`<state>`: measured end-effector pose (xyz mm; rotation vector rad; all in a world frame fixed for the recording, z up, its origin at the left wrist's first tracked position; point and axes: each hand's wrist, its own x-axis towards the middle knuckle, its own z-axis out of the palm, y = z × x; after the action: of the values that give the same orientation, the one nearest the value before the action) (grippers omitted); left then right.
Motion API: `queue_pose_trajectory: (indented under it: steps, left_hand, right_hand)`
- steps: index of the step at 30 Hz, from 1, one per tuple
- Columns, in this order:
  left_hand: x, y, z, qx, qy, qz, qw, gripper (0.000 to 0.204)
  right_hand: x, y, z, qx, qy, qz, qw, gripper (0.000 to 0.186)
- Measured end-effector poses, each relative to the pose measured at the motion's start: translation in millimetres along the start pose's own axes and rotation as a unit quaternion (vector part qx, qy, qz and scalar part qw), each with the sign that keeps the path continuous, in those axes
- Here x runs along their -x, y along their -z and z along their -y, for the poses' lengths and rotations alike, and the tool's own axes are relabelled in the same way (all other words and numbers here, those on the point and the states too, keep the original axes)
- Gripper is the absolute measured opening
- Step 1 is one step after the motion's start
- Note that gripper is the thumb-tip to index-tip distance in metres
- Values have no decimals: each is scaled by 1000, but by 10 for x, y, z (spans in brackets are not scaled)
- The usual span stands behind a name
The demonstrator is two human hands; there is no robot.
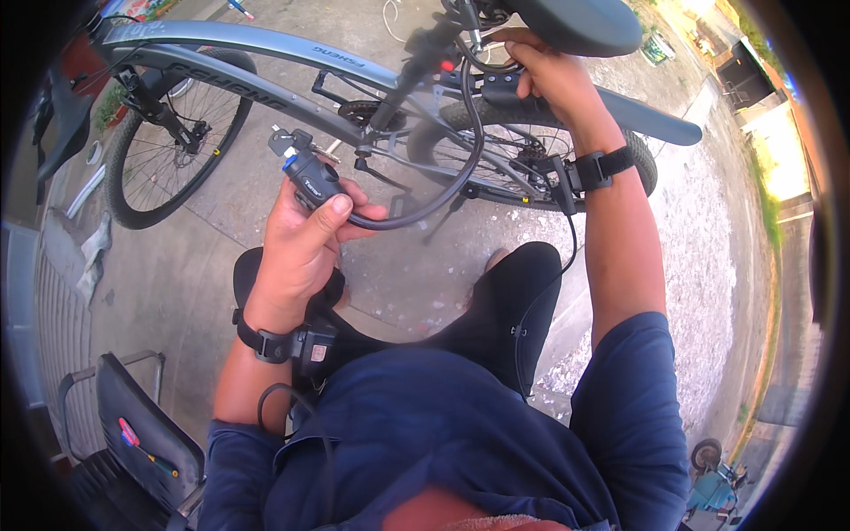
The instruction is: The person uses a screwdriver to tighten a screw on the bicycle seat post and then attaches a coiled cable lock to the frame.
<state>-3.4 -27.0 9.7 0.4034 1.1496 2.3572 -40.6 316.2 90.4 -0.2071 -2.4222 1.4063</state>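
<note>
In my left hand [305,234] is the black lock head [314,181] of a bicycle cable lock, gripped between thumb and fingers. Keys [288,140] stick out of its blue-ringed end. From there the black cable [476,142] curves right and up toward the seat post. My right hand [553,80] is up beneath the black saddle [584,25], its fingers closed on the coiled part of the cable. Some of those fingertips are hidden. The grey bicycle [257,88] stands across in front of me.
A black rear mudguard [651,118] juts out to the right beside my right forearm. At lower left, a black chair [146,425] has a screwdriver [164,465] and a red-handled tool [129,432] on it. Concrete floor [186,283] lies underfoot. A bucket [657,50] stands far right.
</note>
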Motion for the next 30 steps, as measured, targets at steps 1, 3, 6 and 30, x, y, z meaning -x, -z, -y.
queue_pose_trajectory:
  steps: [1, 3, 6, 30]
  left_hand:
    - [-2, 4, -4, 9, -1, 0, 1000, 38]
    - [-25, -31, -35, 34, 20, 12, 999, 37]
    - [-40, -129, 5, 70, 55, 34, 995, 38]
    - [25, 462, 216, 8, 93, -122, 988, 36]
  right_hand:
    - [37, 8, 55, 19, -3, 33, 999, 31]
    - [53, 54, 69, 39, -5, 65, 997, 30]
    - [76, 166, 86, 166, 150, 123, 967, 30]
    - [374, -363, 247, -88, 37, 76, 993, 33]
